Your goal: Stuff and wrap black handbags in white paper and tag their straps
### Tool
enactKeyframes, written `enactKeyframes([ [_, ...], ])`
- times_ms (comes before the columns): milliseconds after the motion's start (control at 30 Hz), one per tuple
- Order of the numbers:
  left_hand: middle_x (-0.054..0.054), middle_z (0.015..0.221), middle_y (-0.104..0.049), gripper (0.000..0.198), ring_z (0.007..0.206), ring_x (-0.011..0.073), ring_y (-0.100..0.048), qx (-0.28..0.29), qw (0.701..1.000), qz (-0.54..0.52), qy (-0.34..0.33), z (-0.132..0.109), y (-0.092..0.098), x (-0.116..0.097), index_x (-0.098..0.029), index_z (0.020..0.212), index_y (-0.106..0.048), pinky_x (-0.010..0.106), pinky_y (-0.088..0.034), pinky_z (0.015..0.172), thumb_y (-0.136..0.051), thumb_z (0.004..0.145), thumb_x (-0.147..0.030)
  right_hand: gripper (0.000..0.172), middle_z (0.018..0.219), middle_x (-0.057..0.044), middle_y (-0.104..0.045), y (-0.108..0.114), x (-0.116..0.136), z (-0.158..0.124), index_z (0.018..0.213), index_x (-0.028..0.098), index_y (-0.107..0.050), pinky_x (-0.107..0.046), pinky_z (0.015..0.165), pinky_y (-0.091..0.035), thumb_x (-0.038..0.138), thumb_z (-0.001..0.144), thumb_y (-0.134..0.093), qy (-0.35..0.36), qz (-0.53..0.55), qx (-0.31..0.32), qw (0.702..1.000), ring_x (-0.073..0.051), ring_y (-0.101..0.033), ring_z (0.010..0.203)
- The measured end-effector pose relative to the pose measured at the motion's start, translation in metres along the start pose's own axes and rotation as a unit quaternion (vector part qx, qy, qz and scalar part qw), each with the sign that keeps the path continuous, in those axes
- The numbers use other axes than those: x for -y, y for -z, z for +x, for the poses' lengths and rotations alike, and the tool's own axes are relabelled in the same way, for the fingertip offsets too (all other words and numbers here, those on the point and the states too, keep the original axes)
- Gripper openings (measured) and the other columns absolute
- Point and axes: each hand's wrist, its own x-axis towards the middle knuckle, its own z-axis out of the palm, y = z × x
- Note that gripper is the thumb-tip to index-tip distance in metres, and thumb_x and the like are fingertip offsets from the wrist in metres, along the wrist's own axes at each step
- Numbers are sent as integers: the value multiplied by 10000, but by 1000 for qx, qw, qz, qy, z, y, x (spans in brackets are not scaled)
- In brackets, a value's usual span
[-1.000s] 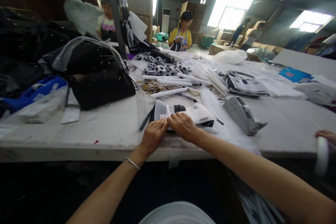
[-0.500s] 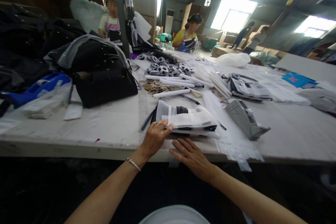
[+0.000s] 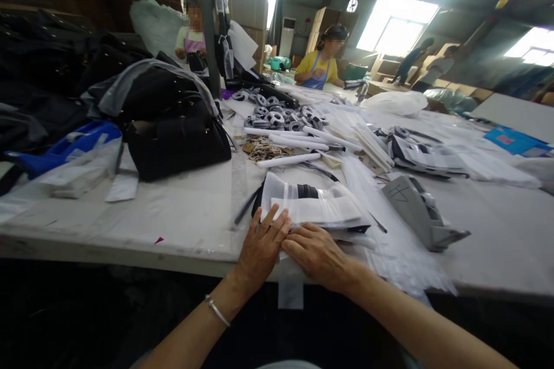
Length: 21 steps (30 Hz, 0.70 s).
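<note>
A black handbag (image 3: 308,191) lies in front of me near the table's edge, its upper side wrapped in white padding (image 3: 320,210) with clear film over it. My left hand (image 3: 264,242) rests on the near left part of this wrapping, fingers stretched out. Beside it, nearly touching, my right hand (image 3: 318,256) has its fingers curled together at the bag's near edge. A translucent strip (image 3: 291,291) comes out from beneath the right thumb and hangs over the table edge; the exact grip on it is partly hidden. Dark straps (image 3: 247,207) stick out at the bag's left.
A grey tape dispenser (image 3: 413,213) and a fan of clear plastic strips (image 3: 389,253) lie to the right. White rolls (image 3: 298,141), grey rings (image 3: 277,115) and tag strings (image 3: 266,149) sit behind. Black handbags (image 3: 179,144) pile up at left. Co-workers (image 3: 320,66) stand beyond.
My left hand has flattened out on the wrapping. The right has moved up to the bag's edge with its fingers curled in. More of the strip now hangs below the table edge.
</note>
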Motion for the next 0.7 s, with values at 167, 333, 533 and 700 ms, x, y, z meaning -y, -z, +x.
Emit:
enactKeyframes([
  [167, 133, 1268, -653, 355, 1347, 277, -480, 7, 995, -87, 55, 9, 7, -9, -109, 1269, -532, 570, -280, 1181, -455, 946, -233, 207, 814, -45, -659, 21, -39, 25, 850, 183, -674, -329, 721, -367, 173, 975, -509, -47, 28, 20, 998, -180, -547, 754],
  [333, 88, 1045, -722, 366, 1011, 230, -684, -67, 978, -93, 176, 23, 0, -17, -135, 1268, -481, 549, -353, 1138, -558, 949, -296, 225, 792, -24, -668, 22, -81, 49, 803, 222, -740, -306, 758, -377, 304, 965, -608, -101, 108, 120, 982, -166, -584, 775],
  [533, 30, 902, -735, 295, 866, 195, -700, -82, 966, -96, 224, 34, -9, -15, -150, 1245, -494, 491, -408, 1077, -520, 963, -233, 187, 770, 2, -612, -2, -109, 56, 708, 199, -713, -273, 715, -389, 282, 875, -727, -185, 176, 106, 961, -141, -574, 733],
  [700, 67, 964, -740, 340, 891, 205, -698, -59, 973, -88, 203, 37, -5, -18, -128, 1285, -485, 483, -388, 1083, -494, 988, -295, 306, 734, 15, -574, -17, -116, 46, 622, 181, -619, -267, 692, -379, 313, 878, -723, -223, 195, 52, 954, -122, -556, 686],
])
